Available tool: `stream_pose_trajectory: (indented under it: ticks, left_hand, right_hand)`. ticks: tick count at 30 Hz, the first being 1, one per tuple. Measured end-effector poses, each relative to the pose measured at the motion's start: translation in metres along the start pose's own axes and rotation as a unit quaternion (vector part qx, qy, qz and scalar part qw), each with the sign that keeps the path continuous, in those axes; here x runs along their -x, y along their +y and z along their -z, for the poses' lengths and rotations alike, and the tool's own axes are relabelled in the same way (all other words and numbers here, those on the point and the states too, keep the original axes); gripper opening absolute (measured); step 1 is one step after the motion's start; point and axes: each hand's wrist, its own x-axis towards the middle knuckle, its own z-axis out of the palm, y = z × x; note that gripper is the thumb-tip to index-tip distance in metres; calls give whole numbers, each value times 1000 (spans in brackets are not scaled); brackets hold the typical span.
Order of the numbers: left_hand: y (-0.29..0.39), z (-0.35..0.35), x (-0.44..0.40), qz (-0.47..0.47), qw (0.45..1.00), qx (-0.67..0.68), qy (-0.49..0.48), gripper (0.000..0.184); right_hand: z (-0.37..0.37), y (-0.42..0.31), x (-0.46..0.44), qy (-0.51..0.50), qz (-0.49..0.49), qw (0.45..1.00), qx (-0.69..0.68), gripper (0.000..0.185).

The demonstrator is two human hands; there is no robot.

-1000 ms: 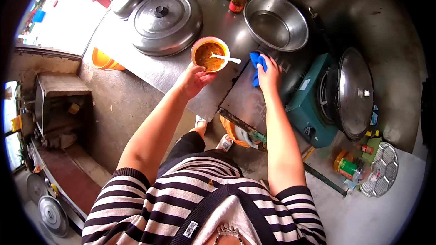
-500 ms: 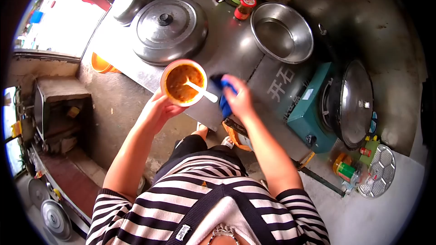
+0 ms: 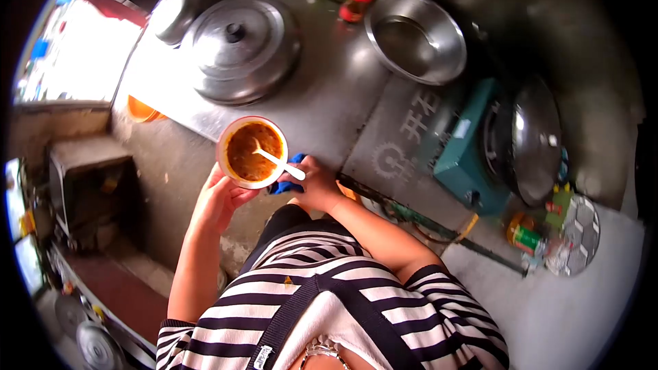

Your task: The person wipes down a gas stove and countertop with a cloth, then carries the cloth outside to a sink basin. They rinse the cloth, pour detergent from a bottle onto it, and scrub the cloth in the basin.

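My left hand (image 3: 223,199) is closed on the side of a bowl (image 3: 228,173) with a reddish rim. The bowl holds reddish-brown soup or sauce (image 3: 248,157), and a white spoon (image 3: 282,164) leans in it with its handle over the right rim. Just right of the bowl, my right hand (image 3: 319,183) grips a blue and dark cloth (image 3: 291,181). Part of the cloth is hidden behind the bowl and spoon handle. Whether the cloth touches the bowl I cannot tell.
A large lidded pot (image 3: 240,62) stands on the metal counter (image 3: 322,89). Farther right are a steel basin (image 3: 415,41), a red-capped jar (image 3: 356,3) and a teal stove (image 3: 466,157) carrying a covered wok (image 3: 538,144). An orange container (image 3: 142,109) sits beyond the counter's left edge.
My right hand has brought the cloth down and left, close beside the bowl. The bowl with its spoon has shifted left and slightly down in view, and the camera view has turned.
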Motion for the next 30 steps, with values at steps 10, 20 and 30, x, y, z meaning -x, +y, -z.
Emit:
stream_pose_trajectory:
  ticks: [10,20,30]
  left_hand:
    - [-10,-64,-94,21,992,-19,-123,53]
    - [-21,-117,-164,-6,986,-12,-167,51]
    - [-29,-110,-198,-14,987,10,-163,56]
  right_hand:
    - [186,118,53,372,-287,794,385,43]
    - [102,68,123,114,-399,805,424,32]
    - [236,6,122,290,-259,814,432,37]
